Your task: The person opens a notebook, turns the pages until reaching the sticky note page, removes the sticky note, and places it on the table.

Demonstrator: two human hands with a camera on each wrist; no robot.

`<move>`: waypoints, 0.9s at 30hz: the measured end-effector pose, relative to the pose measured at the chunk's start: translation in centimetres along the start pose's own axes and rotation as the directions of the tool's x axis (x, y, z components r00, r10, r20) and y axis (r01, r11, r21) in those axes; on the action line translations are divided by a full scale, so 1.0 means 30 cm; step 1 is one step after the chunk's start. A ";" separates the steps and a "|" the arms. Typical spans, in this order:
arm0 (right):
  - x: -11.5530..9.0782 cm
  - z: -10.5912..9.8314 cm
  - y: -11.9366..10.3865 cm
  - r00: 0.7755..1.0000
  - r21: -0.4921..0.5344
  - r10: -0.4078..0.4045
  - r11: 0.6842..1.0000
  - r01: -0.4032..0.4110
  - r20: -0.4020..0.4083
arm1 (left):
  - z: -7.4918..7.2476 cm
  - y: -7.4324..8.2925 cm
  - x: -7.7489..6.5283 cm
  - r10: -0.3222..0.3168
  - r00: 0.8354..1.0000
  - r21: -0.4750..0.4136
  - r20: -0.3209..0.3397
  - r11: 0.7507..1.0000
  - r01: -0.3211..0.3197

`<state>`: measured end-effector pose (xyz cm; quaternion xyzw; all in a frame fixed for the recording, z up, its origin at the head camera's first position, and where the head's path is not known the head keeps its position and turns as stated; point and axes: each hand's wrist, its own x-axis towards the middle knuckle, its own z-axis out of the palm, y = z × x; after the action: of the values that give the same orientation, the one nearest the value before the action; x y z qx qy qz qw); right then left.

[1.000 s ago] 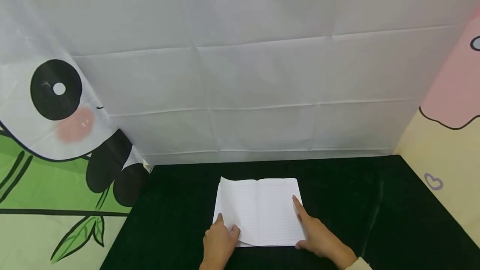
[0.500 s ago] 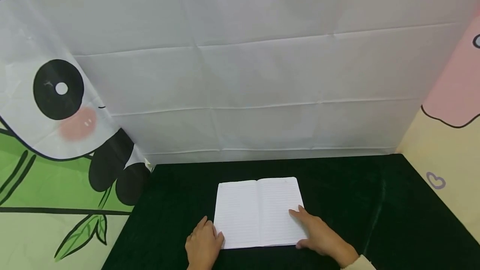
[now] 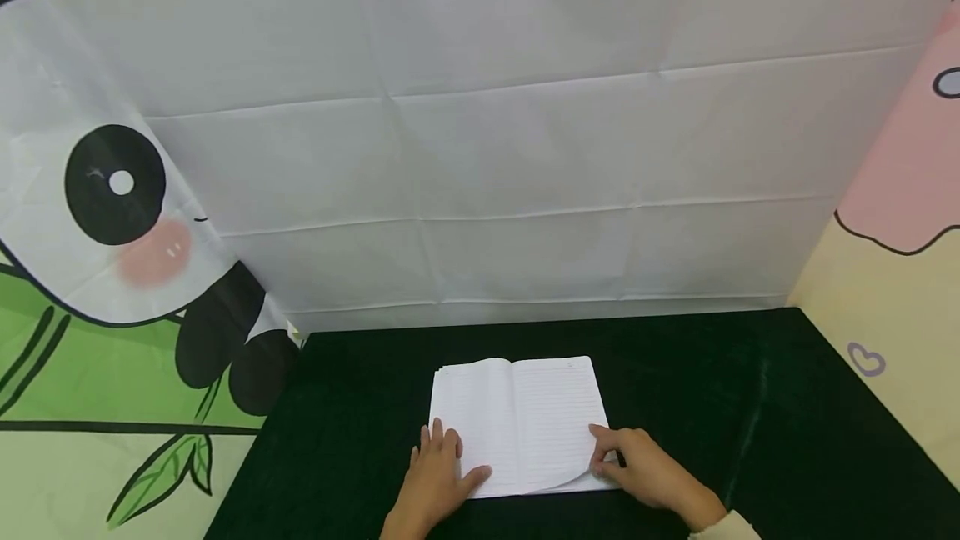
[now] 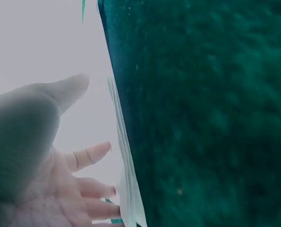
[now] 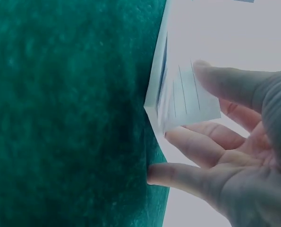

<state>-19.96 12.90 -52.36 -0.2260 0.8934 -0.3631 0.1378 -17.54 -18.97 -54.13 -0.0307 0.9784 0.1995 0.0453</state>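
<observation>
An open notebook point(image 3: 551, 407) with lined white pages lies on the dark green cloth. My left hand point(image 3: 435, 477) rests on the lower left page, its fingers and thumb spread; the left wrist view shows this hand point(image 4: 50, 165) beside the stacked page edges point(image 4: 123, 156). At the lower right corner, my right hand point(image 3: 648, 469) pinches a page and lifts it, so the sheet curls up from those beneath. In the right wrist view, the thumb point(image 5: 225, 82) lies against the raised page corner point(image 5: 197, 106), with other fingers behind and below it.
The green cloth point(image 3: 360, 407) covers the table around the notebook. Behind it hangs a creased white sheet point(image 3: 517, 257). A panda-patterned cloth point(image 3: 135, 290) stands at the left, and a cream and pink one point(image 3: 900, 298) at the right.
A page that was lifted at the left now lies down. My left hand moved off to the left edge, then back onto the left page. My right hand has curled and raised a right page corner.
</observation>
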 end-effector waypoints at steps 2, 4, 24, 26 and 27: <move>-0.001 -0.002 0.003 1.000 0.001 0.009 1.000 -0.009 0.001 | 0.010 0.011 -0.001 0.022 1.000 0.015 -0.012 1.000 -0.022; -0.001 -0.001 0.003 1.000 -0.008 0.018 1.000 -0.018 0.002 | 0.023 0.031 -0.006 0.094 0.995 0.038 -0.014 0.995 -0.093; -0.028 -0.002 -0.066 0.972 -0.094 -0.072 0.994 0.052 -0.224 | 0.086 0.214 -0.043 0.352 0.929 0.116 0.112 0.924 -0.364; -0.021 0.006 -0.068 0.960 -0.090 -0.051 0.996 0.027 -0.275 | 0.084 0.219 -0.043 0.364 0.927 0.116 0.091 0.921 -0.372; -0.016 0.011 -0.067 0.956 -0.082 -0.028 0.997 0.004 -0.292 | 0.085 0.220 -0.042 0.370 0.926 0.116 0.077 0.919 -0.377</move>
<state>-18.81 11.69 -51.13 -0.1823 0.9160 -0.3572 -0.0080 -16.61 -11.86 -53.78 0.1646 0.9755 0.1419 0.0348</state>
